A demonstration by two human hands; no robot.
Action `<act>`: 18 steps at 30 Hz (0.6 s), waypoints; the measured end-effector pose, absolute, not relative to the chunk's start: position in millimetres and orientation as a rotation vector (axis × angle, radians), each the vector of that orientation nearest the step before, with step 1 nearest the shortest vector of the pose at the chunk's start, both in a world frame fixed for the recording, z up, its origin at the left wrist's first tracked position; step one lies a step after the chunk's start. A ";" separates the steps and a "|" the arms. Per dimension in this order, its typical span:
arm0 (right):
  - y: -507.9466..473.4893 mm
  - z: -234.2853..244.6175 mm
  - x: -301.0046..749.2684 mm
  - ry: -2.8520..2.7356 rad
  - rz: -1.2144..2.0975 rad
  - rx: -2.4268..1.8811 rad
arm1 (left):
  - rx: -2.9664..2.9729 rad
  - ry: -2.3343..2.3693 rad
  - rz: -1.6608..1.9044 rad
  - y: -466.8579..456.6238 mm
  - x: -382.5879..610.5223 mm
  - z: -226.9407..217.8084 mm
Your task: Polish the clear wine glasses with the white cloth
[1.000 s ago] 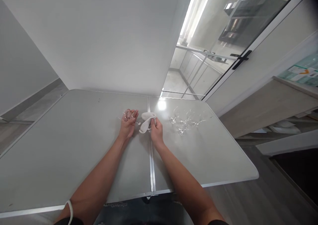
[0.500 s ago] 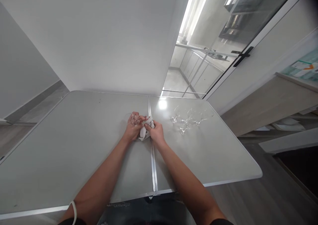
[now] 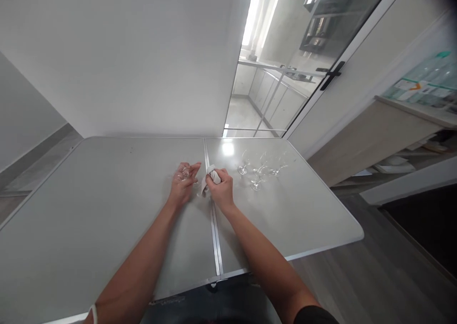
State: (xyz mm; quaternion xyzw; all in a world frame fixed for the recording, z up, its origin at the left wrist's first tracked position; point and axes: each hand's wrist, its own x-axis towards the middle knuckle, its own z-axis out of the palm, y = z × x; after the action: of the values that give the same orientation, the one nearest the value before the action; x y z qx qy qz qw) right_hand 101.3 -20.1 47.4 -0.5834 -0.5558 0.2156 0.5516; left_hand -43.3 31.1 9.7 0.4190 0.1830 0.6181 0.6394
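Observation:
My left hand (image 3: 183,185) is closed around a clear stemmed glass (image 3: 183,173), which is tipped on its side above the table. Part of the glass hides behind the fingers, and its transparency blurs the outline. A crumpled white cloth (image 3: 210,175) is bunched in my right hand (image 3: 223,189), just to the right of the glass. A small gap shows between the cloth and my left hand. To the right, several clear stemmed glasses (image 3: 254,186) stand in a loose group on the table.
The grey folding table (image 3: 117,228) has a metal seam (image 3: 214,233) down its middle. A white wall (image 3: 143,66) rises behind it. A glass door with a black handle (image 3: 332,75) stands at the back right, beside a wooden shelf (image 3: 374,138) with packed bottles (image 3: 421,86).
My right hand has drawn the cloth away from the glass, so the hands are farther apart. My left-hand fingers have straightened somewhat. The whole view has turned slightly to the right.

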 end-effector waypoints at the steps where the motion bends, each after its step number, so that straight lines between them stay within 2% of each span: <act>1: -20.7 50.4 101.8 -1.320 0.477 -1.322 | 0.953 0.412 1.415 32.0 -43.7 9.8; 4: -21.2 51.0 102.1 -1.373 0.527 -1.193 | 0.963 0.401 1.415 33.8 -44.3 9.8; 8: -20.8 41.5 98.6 -1.679 0.607 -1.278 | 1.004 0.419 1.372 32.7 -43.2 9.4; 18: -23.2 33.9 93.1 -2.117 0.234 -1.710 | 1.135 0.358 1.212 19.6 -38.6 17.5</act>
State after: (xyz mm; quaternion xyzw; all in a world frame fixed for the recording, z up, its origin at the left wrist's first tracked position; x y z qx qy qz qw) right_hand 93.1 -23.2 33.9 -0.6129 -0.7588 0.0840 0.2037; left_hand -38.6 19.6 17.5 0.5018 0.1582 0.5356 0.6605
